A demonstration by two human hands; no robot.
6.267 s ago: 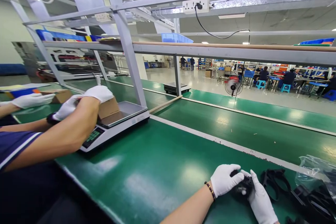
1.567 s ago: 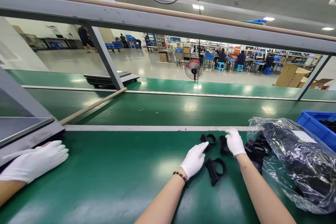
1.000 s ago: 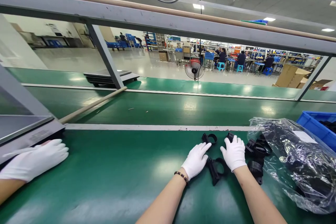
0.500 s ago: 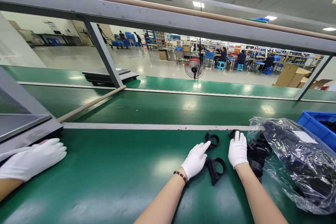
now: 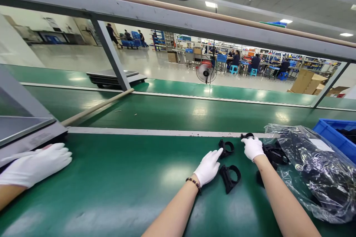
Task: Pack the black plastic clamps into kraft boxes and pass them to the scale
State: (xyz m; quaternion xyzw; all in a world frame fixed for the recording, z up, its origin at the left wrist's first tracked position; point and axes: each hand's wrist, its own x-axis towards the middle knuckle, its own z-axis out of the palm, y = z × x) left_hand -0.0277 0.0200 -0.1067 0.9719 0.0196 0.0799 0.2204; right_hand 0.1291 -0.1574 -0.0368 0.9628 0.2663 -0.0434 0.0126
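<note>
Both my hands wear white gloves and lie on a green bench [image 5: 133, 177]. My left hand [image 5: 208, 166] rests flat with fingers stretched, its fingertips touching a small black plastic ring part [image 5: 226, 147]. A second black ring part [image 5: 230, 177] lies just right of that hand. Farther out, my right hand [image 5: 252, 147] reaches to a third black part [image 5: 247, 136] near the white strip, fingers curled down over it. More black parts [image 5: 274, 153] spill from a clear plastic bag [image 5: 311, 170] to the right.
A co-worker's gloved hand [image 5: 35, 166] lies at the left beside a weighing scale [image 5: 25, 133]. A blue bin [image 5: 338, 137] stands at the right edge. A wooden rod [image 5: 96, 106] crosses the conveyor belt [image 5: 194, 113]. A metal frame spans overhead; a fan [image 5: 205, 73] and seated workers are far behind.
My right hand has moved away from me, from the parts beside the bag up to the part near the white strip. My left hand shifted slightly forward. The co-worker's hand stayed put.
</note>
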